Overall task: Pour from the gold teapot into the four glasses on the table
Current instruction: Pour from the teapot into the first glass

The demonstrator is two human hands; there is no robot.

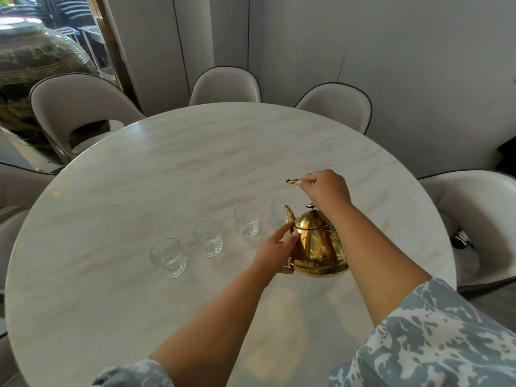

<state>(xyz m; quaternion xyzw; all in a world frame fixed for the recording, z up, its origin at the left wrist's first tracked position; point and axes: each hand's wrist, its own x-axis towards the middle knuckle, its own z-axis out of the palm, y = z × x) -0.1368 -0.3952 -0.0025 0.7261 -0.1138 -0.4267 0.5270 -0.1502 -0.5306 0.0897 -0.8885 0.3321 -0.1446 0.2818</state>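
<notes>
A gold teapot (317, 247) stands on the round marble table (167, 169), right of centre, its spout pointing up and left. My right hand (325, 188) is above it, closed on the thin gold wire handle (292, 181), which is swung up. My left hand (276, 251) rests against the pot's left side, fingers spread on the metal. Several clear cut glasses stand in a diagonal row to the left: the nearest (168, 256), then one (208, 238), another (246, 221), and the farthest (280, 213) partly hidden behind the spout. All look empty.
Pale upholstered chairs ring the table: one at far left (75, 107), one at the back (224, 85), one at back right (339, 104), one at right (480, 213). A large dark patterned urn (30, 65) stands behind glass at upper left.
</notes>
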